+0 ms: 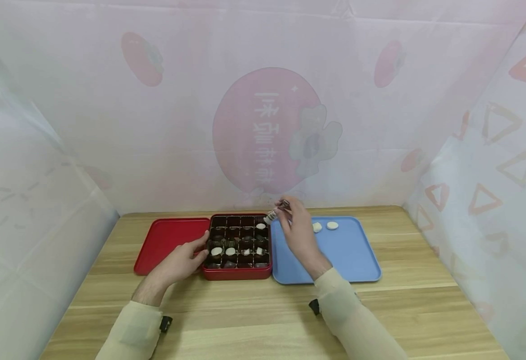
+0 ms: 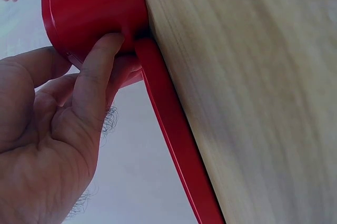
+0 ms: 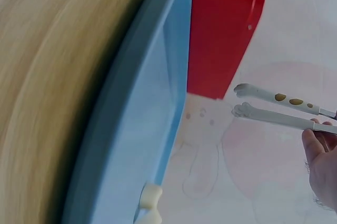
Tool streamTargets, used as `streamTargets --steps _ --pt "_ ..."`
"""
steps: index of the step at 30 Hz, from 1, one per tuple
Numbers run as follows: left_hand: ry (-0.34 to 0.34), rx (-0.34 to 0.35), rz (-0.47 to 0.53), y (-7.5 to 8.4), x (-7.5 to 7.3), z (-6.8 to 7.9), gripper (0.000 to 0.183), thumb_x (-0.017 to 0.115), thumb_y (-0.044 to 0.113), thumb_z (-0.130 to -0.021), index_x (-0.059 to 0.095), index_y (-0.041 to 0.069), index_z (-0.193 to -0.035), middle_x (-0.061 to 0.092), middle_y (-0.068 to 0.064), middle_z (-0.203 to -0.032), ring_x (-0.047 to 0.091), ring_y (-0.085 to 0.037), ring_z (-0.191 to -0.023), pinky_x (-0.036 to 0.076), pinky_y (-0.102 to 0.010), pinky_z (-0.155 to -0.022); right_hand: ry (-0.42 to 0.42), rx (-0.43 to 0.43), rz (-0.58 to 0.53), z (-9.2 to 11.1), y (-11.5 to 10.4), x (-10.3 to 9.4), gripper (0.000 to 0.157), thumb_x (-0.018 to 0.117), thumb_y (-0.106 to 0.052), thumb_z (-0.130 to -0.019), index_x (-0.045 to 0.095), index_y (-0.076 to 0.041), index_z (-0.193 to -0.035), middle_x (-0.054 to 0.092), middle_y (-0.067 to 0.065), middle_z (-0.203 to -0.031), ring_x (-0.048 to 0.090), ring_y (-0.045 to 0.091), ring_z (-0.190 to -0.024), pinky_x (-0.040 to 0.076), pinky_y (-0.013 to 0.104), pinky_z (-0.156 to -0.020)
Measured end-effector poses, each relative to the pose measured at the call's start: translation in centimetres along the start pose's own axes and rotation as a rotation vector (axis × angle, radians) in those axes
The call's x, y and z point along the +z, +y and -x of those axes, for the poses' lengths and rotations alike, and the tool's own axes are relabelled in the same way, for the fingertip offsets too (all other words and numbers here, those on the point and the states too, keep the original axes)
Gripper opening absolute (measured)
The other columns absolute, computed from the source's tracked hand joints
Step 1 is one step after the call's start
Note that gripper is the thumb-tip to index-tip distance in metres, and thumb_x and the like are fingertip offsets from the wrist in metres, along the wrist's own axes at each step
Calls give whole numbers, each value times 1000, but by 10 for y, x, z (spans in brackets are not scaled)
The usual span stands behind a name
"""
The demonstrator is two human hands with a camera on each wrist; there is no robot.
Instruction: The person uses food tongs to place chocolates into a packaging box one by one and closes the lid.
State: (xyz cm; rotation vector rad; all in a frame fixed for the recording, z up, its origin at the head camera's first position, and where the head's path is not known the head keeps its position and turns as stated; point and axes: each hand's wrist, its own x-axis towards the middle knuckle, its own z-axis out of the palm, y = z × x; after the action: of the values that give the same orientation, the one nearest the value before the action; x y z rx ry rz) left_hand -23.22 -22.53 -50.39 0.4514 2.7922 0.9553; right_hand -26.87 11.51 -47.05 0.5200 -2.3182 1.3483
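Observation:
My left hand rests against the left wall of a red box, fingertips touching its side near the bottom in the left wrist view. My right hand holds tongs with white paw-shaped tips and brown-spotted arms. Those tips stand apart with nothing between them, over the box's far right corner. Inside the box a dark divided insert holds several white pieces, one of them a white round piece in the far right compartment area. Darker pieces sit in other compartments.
A blue tray lies right of the box, with a white piece and a white oval piece near its far edge. Left of the box lies a red lid. Printed cloth walls surround the wooden table.

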Motion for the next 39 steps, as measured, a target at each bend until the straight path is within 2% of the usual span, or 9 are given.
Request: streamTargets --steps 6,10,13,15,19,22,25,30,39 --pt "0 2 -8 0 0 0 68 64 17 -119 41 -3 -179 52 -36 -175 64 -24 -98 56 -51 -101 49 16 12 4 6 -21 27 66 -9 -119 63 7 -141 72 25 -142 75 43 -141 61 40 -120" --pt "-4 -4 0 0 1 0 68 64 17 -119 40 -3 -180 51 -36 -176 55 -21 -80 55 -51 -100 83 27 13 7 12 -35 26 65 -9 -120 62 4 -142 70 25 -143 74 43 -143 61 41 -121" --pt "-4 -6 3 0 1 0 68 64 17 -119 40 -3 -180 51 -36 -176 46 -18 -73 55 -51 -99 114 37 5 8 17 -44 25 66 -8 -119 63 5 -141 71 25 -141 74 43 -142 62 42 -121" --pt "-4 -7 3 0 0 0 68 64 17 -119 40 -2 -180 51 -36 -176 47 -18 -73 55 -51 -99 127 52 1 8 21 -51 25 67 -7 -119 63 4 -141 71 25 -140 74 44 -143 62 42 -121" --pt "-1 -6 -4 0 0 0 68 64 17 -119 41 -3 -179 52 -35 -176 64 -26 -95 56 -52 -102 149 75 -9 9 32 -63 26 67 -7 -119 62 5 -142 70 26 -143 73 45 -144 62 41 -120" --pt "1 -5 -8 1 0 0 68 65 17 -119 41 -3 -179 52 -35 -176 66 -30 -112 57 -52 -103 167 93 -7 11 38 -70 27 67 -6 -119 61 5 -142 69 27 -144 73 45 -144 61 39 -120" --pt "-3 -7 -2 1 0 0 68 65 17 -119 41 -3 -179 52 -35 -176 65 -27 -101 55 -51 -101 186 114 -11 12 43 -77 27 67 -5 -119 61 6 -142 70 27 -143 73 45 -143 61 35 -119" --pt "-7 -11 6 0 0 0 69 64 18 -119 40 -2 -180 53 -35 -176 52 -19 -80 54 -50 -99 218 155 12 15 48 -85 27 67 -6 -119 61 6 -142 71 26 -141 73 43 -144 61 33 -117" --pt "-1 -3 -2 -2 0 -1 68 65 18 -119 41 -2 -180 53 -35 -176 65 -28 -107 55 -51 -101 218 230 70 20 57 -93 29 66 -12 -120 60 3 -144 71 24 -142 72 45 -143 62 47 -119"
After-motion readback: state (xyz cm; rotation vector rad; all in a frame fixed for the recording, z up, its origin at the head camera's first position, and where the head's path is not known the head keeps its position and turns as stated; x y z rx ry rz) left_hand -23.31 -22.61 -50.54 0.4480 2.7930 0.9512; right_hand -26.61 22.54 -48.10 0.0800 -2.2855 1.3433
